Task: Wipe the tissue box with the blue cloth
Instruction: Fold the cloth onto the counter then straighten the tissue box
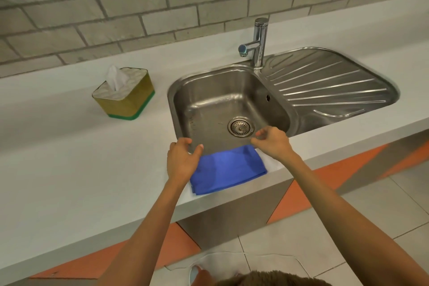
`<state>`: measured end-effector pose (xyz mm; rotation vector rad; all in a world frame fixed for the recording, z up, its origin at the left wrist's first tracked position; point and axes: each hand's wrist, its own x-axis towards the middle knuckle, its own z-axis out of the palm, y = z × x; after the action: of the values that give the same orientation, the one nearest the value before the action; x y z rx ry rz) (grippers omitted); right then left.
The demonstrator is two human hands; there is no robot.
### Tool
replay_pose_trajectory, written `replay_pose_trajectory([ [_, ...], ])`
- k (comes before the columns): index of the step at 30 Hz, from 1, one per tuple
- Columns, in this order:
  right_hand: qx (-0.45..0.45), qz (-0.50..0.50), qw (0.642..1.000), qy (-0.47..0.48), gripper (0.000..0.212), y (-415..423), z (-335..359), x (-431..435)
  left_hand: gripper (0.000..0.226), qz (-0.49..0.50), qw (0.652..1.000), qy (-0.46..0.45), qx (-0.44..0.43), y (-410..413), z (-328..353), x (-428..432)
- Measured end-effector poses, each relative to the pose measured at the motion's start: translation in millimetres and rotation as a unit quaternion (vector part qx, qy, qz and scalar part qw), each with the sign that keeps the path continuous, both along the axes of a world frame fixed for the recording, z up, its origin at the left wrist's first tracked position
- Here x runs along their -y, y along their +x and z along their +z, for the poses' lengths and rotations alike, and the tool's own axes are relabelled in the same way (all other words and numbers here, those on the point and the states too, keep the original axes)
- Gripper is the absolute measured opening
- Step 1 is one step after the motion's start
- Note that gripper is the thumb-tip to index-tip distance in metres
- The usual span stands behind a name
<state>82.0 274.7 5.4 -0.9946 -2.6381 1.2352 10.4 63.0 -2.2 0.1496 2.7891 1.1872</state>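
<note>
A folded blue cloth (pixel 228 168) lies flat on the counter's front edge, just before the sink. My left hand (pixel 182 160) hovers at the cloth's left end with fingers spread, overlapping its corner. My right hand (pixel 271 143) is above the cloth's right far corner, fingers loosely curled and apart, holding nothing. The tissue box (pixel 125 94), gold-sided with a green base and a white tissue sticking up, stands on the counter to the left of the sink, well away from both hands.
A steel sink (pixel 185 90) with drain and ribbed draining board (pixel 325 86) fills the counter's middle and right. A chrome tap (pixel 258 42) rises behind it. The white counter (pixel 69 158) runs along a grey brick wall. Below are orange and grey floor tiles.
</note>
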Motion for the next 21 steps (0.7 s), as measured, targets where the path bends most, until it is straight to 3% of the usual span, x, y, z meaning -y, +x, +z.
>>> replay_pose_trajectory([
  [8, -0.062, 0.036, 0.997, -0.015, 0.035, -46, 28, 20, 0.042, 0.051, 0.985, 0.152, 0.061, -31, 35, -4],
  [14, -0.123, 0.097, 0.986, -0.049, 0.036, -113, 62, 59, 0.045, 0.125, 0.928, 0.315, 0.155, -80, 63, 21],
  [21, -0.147, 0.105, 0.976, -0.124, 0.037, -197, 71, 112, 0.049, 0.171, 0.881, 0.399, 0.19, -132, 77, 72],
])
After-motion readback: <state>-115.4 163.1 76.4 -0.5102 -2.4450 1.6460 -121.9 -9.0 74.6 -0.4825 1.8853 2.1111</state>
